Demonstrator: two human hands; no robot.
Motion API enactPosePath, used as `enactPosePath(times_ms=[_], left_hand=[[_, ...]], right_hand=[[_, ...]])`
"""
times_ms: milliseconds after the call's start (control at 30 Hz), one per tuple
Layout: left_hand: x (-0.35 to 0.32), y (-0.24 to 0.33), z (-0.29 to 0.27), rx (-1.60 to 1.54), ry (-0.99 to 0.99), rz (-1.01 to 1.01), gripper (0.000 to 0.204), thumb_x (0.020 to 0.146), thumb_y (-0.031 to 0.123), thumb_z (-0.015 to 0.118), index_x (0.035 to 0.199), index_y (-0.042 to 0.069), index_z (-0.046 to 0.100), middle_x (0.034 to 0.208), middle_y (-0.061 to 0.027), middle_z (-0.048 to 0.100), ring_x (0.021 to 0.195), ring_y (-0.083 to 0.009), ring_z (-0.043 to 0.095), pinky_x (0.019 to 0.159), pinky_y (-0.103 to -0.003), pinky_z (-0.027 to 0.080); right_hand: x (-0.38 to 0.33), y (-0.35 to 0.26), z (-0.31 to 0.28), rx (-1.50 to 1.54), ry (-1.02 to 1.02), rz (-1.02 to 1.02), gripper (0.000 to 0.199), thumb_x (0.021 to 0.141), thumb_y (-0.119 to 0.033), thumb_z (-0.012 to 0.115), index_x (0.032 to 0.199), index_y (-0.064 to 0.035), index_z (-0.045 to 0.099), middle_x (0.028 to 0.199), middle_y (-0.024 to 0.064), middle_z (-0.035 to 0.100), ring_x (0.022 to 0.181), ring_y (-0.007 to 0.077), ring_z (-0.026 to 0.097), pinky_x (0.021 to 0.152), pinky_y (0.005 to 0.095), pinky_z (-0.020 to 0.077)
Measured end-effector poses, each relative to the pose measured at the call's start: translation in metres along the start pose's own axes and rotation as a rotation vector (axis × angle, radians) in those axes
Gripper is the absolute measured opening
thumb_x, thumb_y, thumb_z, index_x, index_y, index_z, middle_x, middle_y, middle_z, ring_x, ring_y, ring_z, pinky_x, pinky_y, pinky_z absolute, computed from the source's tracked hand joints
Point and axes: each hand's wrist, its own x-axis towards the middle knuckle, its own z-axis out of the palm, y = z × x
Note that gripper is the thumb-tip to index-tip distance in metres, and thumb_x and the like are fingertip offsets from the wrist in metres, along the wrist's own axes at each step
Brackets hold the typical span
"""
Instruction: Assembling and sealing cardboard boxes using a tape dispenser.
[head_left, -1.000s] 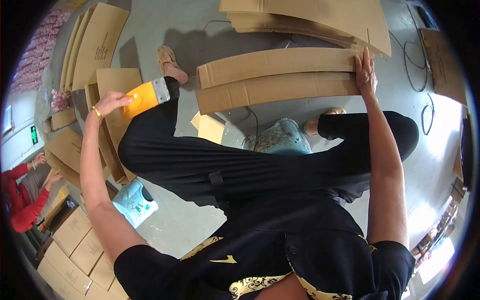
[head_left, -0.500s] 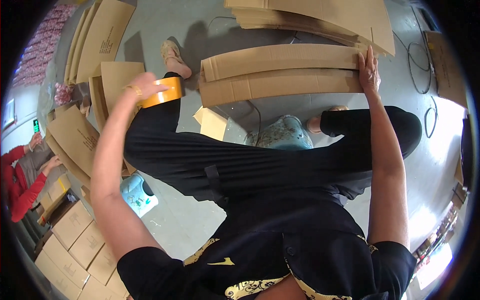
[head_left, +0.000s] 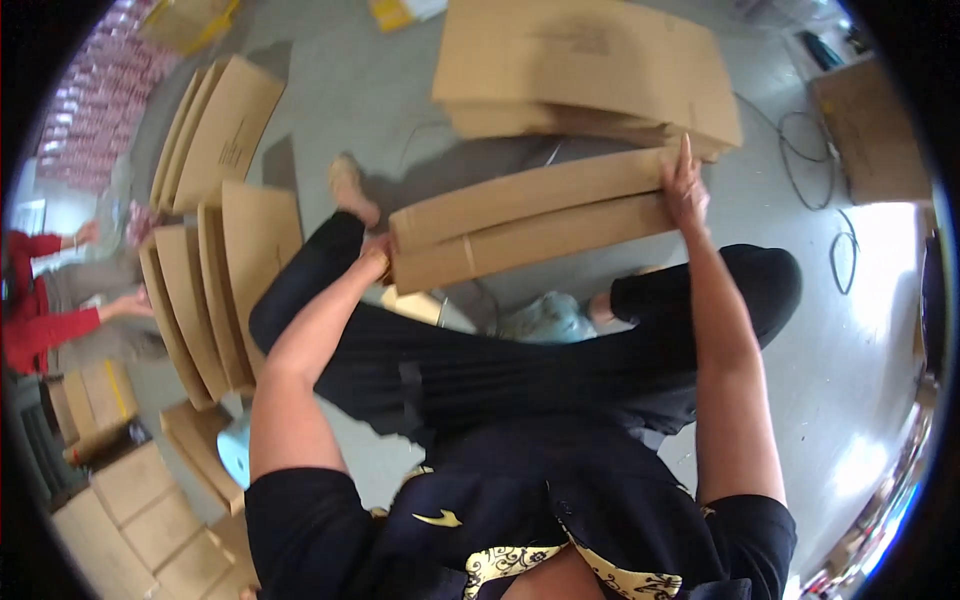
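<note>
A long, narrow cardboard box lies tilted across in front of my knees, its two top flaps folded in with a dark gap between them. My right hand grips its right end, index finger stretched upward along the edge. At the left end my left hand is closed and pressed against the box; its fingers are partly hidden and blurred. The orange tape roll is out of sight.
Flattened cardboard sheets are stacked beyond the box. More folded cardboard stands at left, near a person in red sleeves. A light-blue stool sits between my legs. Closed cartons pile up lower left; a cable curls on the floor at right.
My left hand has moved right, from beside the box to its left end, and the tape roll has dropped from view. The box's right end has tipped higher than its left. The view has shifted.
</note>
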Motion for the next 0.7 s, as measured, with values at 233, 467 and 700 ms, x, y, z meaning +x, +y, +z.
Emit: enactPosePath(times_ms=[233, 467, 700], left_hand=[[-0.029, 0.148, -0.039, 0.708, -0.345, 0.062, 0.033, 0.077, 0.024, 0.06, 0.104, 0.004, 0.061, 0.104, -0.0172, 0.062, 0.096, -0.0308, 0.06, 0.077, -0.038, 0.048], [-0.129, 0.252, -0.088, 0.408, 0.08, 0.327, 0.045, 0.086, 0.016, 0.052, 0.129, 0.012, 0.043, 0.102, -0.0164, 0.063, 0.098, -0.0314, 0.06, 0.082, -0.036, 0.046], [-0.056, 0.25, -0.124, 0.041, -0.148, 0.224, 0.03, 0.09, 0.019, 0.051, 0.116, 0.005, 0.059, 0.107, -0.0054, 0.063, 0.096, -0.0127, 0.057, 0.084, -0.026, 0.044]], right_hand=[[-0.011, 0.001, -0.087, 0.413, 0.07, 0.525, 0.046, 0.093, -0.04, 0.037, 0.109, -0.0004, 0.055, 0.097, 0.0168, 0.059, 0.092, 0.031, 0.056, 0.085, 0.0364, 0.0412], [-0.087, 0.043, -0.223, 1.378, 0.158, -0.475, 0.064, 0.093, -0.053, 0.029, 0.104, 0.0032, 0.058, 0.099, 0.0108, 0.061, 0.095, 0.0216, 0.055, 0.087, 0.0341, 0.0412], [-0.023, -0.007, -0.214, 1.407, -0.416, 0.174, 0.07, 0.092, -0.056, 0.029, 0.131, 0.0012, 0.04, 0.133, 0.0119, 0.045, 0.123, 0.0214, 0.04, 0.102, 0.0342, 0.0301]])
